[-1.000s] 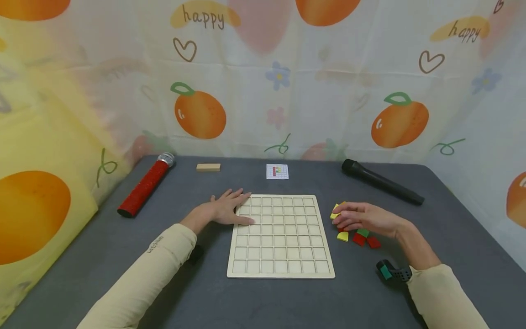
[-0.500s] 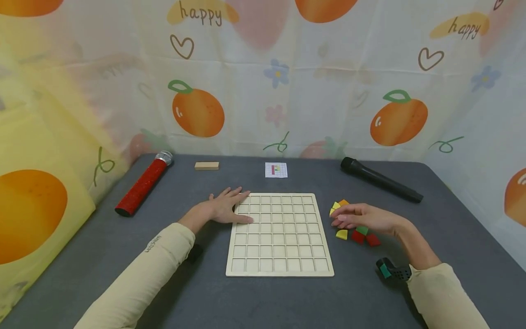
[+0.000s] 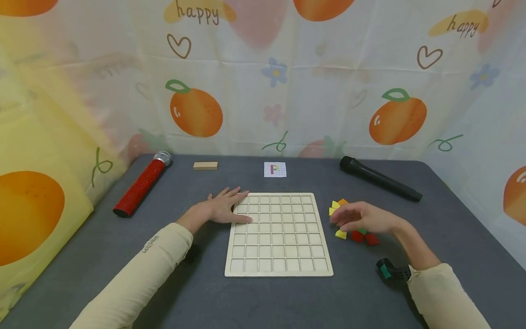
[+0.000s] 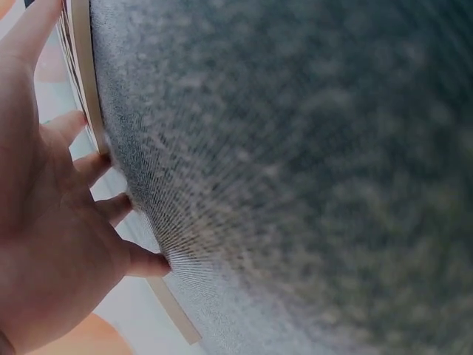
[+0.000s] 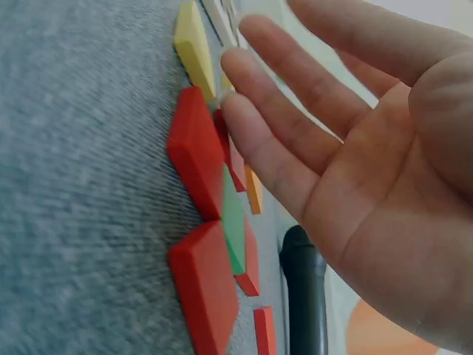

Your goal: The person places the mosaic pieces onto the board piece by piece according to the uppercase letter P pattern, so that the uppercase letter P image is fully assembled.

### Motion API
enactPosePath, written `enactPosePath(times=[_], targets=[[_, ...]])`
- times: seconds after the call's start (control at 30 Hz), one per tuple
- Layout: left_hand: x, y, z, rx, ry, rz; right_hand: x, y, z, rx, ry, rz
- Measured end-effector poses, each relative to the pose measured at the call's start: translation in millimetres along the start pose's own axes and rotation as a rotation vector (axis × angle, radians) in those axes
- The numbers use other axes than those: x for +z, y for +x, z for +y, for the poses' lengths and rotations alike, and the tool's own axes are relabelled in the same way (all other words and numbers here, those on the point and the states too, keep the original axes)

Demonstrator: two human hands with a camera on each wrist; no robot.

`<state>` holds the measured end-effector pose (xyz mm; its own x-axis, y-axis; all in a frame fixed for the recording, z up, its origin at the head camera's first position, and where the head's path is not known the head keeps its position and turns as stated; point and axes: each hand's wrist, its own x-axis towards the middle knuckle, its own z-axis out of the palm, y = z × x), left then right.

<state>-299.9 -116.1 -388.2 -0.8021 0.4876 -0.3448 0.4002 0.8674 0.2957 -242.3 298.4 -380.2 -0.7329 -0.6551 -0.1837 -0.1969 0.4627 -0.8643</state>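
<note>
My left hand (image 3: 222, 207) lies spread at the upper left corner of a pale wooden grid board (image 3: 279, 233), its thumb over the left squares. In the left wrist view the fingers reach along the board's edge (image 4: 90, 89). My right hand (image 3: 370, 216) hovers over a small group of coloured tiles on the right, fingers loosely extended and holding nothing. Around it show yellow tiles (image 3: 340, 234), an orange tile (image 3: 342, 201) and red tiles (image 3: 372, 239). In the right wrist view a green tile (image 5: 233, 222) lies among red ones; the hand covers some tiles in the head view.
Behind the board lies a small card (image 3: 275, 169) printed with a coloured grid. A wooden block (image 3: 205, 166) and a red microphone (image 3: 141, 186) lie at the back left, a black microphone (image 3: 380, 178) at the back right. A patterned cloth (image 3: 246, 91) hangs behind the grey table.
My right hand's fingers have lifted a little, and the thumb now stands apart from them. The left hand stays on the board. The head view has shifted slightly.
</note>
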Motion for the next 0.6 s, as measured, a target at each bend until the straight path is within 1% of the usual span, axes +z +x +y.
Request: enactPosePath(times=[0.1, 0.27, 0.43, 0.6], targets=[[-1.0, -0.3, -0.3, 0.001, 0.002, -0.007, 2.4, 1.8, 0.0, -0.026, -0.022, -0.035], [-1.8, 0.9, 1.5, 0.004, 0.002, -0.013, 4.2, 1.0, 0.2, -0.040, -0.118, -0.069], [-1.7, 1.5, 0.8, 0.000, 0.005, -0.012, 6.1, 2.9, -1.2, -0.057, -0.201, -0.062], [-1.9, 1.0, 1.1, -0.004, 0.005, -0.014, 7.4, 4.8, -0.5, -0.051, -0.202, -0.032]])
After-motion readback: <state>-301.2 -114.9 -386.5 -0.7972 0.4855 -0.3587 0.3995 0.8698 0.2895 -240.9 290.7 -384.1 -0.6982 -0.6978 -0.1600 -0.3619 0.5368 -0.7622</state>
